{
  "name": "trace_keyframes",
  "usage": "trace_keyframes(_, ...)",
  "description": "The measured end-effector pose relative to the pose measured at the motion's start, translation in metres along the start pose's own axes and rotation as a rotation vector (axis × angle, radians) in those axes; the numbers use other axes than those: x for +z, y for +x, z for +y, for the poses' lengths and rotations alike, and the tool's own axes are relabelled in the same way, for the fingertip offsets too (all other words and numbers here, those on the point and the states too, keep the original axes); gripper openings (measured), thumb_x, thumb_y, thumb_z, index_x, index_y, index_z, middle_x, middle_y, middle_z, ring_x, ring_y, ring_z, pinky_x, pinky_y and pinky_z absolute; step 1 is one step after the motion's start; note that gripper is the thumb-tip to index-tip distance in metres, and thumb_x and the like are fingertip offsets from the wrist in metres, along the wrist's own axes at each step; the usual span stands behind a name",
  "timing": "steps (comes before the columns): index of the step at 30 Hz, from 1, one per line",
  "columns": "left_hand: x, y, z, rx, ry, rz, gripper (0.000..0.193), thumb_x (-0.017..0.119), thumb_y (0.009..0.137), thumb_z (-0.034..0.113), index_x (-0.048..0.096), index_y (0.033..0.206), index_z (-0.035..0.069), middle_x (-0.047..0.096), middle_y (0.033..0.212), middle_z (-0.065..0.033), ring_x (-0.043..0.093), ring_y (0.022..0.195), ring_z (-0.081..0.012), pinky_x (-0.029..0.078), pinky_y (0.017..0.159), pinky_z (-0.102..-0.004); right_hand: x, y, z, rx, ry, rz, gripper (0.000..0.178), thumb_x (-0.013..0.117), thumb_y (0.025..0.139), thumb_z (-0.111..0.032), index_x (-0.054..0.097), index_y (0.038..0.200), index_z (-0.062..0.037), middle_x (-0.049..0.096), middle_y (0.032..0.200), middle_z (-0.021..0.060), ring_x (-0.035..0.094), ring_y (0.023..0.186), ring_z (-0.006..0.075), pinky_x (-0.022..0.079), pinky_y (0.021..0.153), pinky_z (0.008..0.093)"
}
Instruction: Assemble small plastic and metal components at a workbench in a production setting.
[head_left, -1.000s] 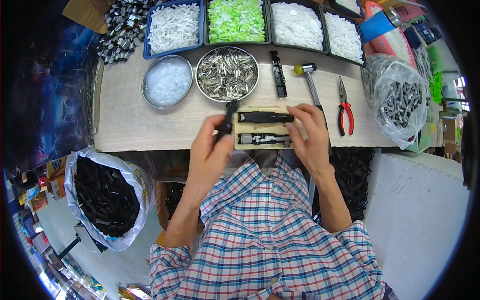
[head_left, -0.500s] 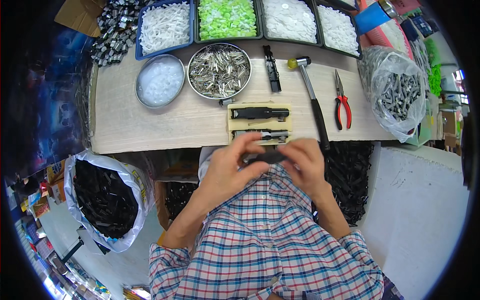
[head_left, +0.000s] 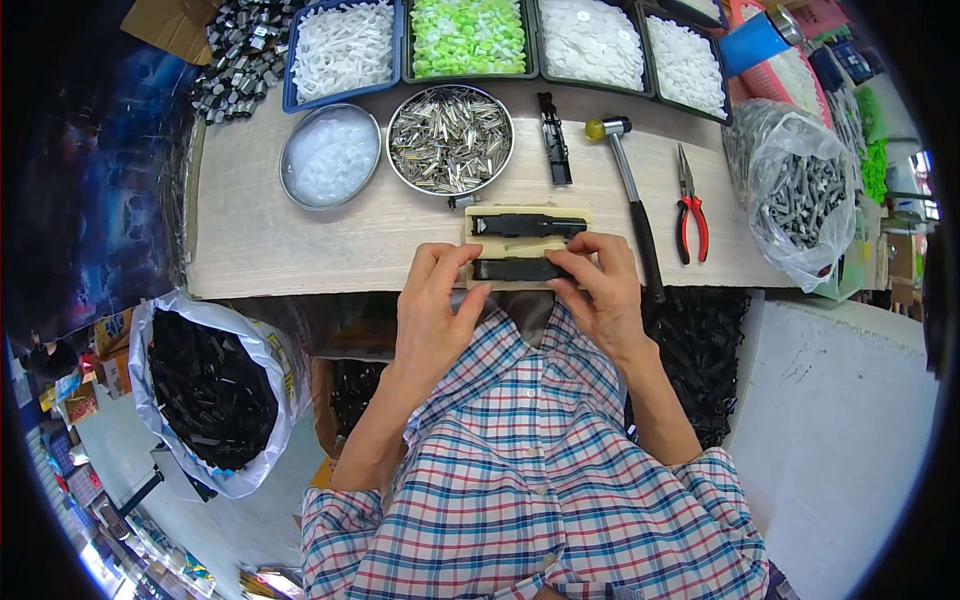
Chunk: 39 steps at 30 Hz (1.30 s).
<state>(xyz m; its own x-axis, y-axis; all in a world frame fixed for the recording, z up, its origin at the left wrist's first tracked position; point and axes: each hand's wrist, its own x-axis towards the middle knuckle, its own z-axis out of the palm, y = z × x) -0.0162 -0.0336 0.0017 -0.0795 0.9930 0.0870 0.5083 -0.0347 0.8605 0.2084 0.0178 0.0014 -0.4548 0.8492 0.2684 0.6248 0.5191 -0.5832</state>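
We note a pale, matt wood-grain tabletop (head_left: 300, 240). The black part (head_left: 515, 269) looks like matt plastic. Pins in the round bowl (head_left: 450, 140) are shiny metal. Plier handles (head_left: 692, 225) are glossy red; the shirt (head_left: 540, 480) is checked cloth.

A pale wooden bench (head_left: 300, 240) is seen under even light, with grey floor (head_left: 850, 400) beyond its right corner and a dark starry sheet (head_left: 100, 180) hung along its left edge.

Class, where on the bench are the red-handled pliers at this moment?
The red-handled pliers lie right of centre on the wooden bench, between the hammer and the clear bag of grey parts.
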Motion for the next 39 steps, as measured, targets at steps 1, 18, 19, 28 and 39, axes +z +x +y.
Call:
trace_keyframes(1, 0.001, 0.000, -0.001, -0.008, -0.008, -0.001, 0.039, 0.074, 0.082, 0.001, 0.063, 0.119, 0.003, 0.057, 0.106, -0.0118, 0.063, 0.085, -0.0264, 0.052, 0.070, -0.0349, 0.001, 0.000, -0.001, -0.003, -0.023, -0.004, 0.040, 0.080, 0.072, -0.003, 0.072, 0.111, -0.0075, 0.059, 0.108, 0.0108, 0.058, 0.102, 0.0297, 0.051, 0.085, 0.0391)
trace_keyframes(18, 0.008, 0.003, 0.006, 0.159, 0.108, 0.119, 0.039, 0.076, 0.080, 0.002, 0.065, 0.117, 0.001, 0.058, 0.111, -0.0140, 0.061, 0.098, -0.0292, 0.051, 0.083, -0.0366, 0.000, -0.001, 0.002, -0.019, -0.093, -0.041, 0.040, 0.079, 0.073, -0.007, 0.073, 0.113, -0.0094, 0.059, 0.109, 0.0114, 0.057, 0.104, 0.0311, 0.049, 0.088, 0.0412)
trace_keyframes(19, 0.010, 0.007, 0.008, 0.264, 0.174, 0.108, 0.046, 0.077, 0.079, 0.005, 0.063, 0.123, 0.000, 0.056, 0.120, -0.0174, 0.057, 0.108, -0.0349, 0.049, 0.091, -0.0411, 0.001, -0.002, 0.003, -0.015, -0.093, -0.038, 0.040, 0.079, 0.073, -0.007, 0.073, 0.113, -0.0094, 0.059, 0.109, 0.0114, 0.057, 0.104, 0.0312, 0.048, 0.088, 0.0415)
trace_keyframes(28, 0.045, 0.012, 0.012, 0.366, 0.672, -0.223, 0.090, 0.078, 0.079, 0.035, 0.040, 0.147, -0.009, 0.031, 0.158, -0.0283, 0.026, 0.150, -0.0421, 0.027, 0.118, -0.0592, -0.007, -0.014, 0.005, 0.151, 0.193, 0.068, 0.041, 0.071, 0.083, 0.001, 0.068, 0.124, -0.0063, 0.058, 0.115, 0.0147, 0.059, 0.107, 0.0316, 0.049, 0.092, 0.0371)
trace_keyframes(39, 0.060, 0.012, -0.006, 0.462, 0.883, -0.069, 0.059, 0.050, 0.090, 0.010, 0.042, 0.146, -0.009, 0.039, 0.155, -0.0267, 0.036, 0.147, -0.0387, 0.026, 0.122, -0.0503, -0.033, -0.037, 0.029, 0.506, -0.168, 0.109, 0.048, 0.053, 0.095, 0.003, 0.048, 0.142, 0.0038, 0.061, 0.112, 0.0213, 0.063, 0.101, 0.0347, 0.050, 0.092, 0.0396)
